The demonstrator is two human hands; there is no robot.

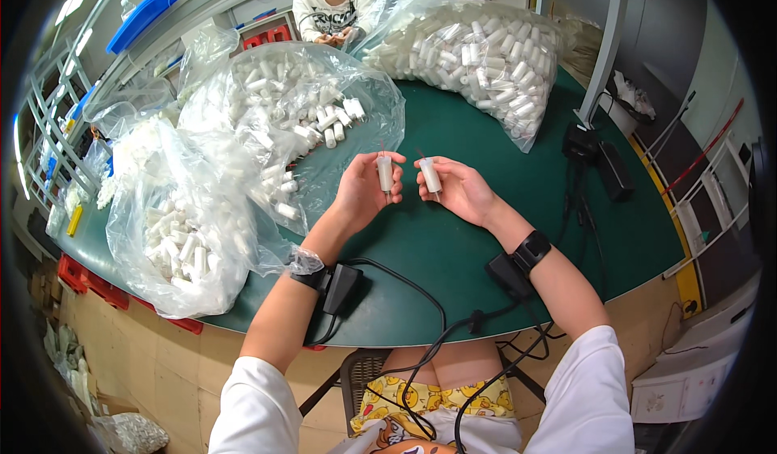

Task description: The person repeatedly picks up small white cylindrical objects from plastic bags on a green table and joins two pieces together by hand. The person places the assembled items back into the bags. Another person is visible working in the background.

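Note:
My left hand grips a small white cylinder upright between thumb and fingers, a thin wire sticking out of its top. My right hand holds a second white cylinder, tilted slightly left, also with a thin wire at its top. Both hands hover close together above the green table, the two cylinders about a hand's width apart and not touching. A black band sits on each wrist, with black cables trailing toward my lap.
Clear plastic bags full of white cylinders lie to the left, at the centre back and at the far right back. Another person sits across the table. A black box with cables sits at the right.

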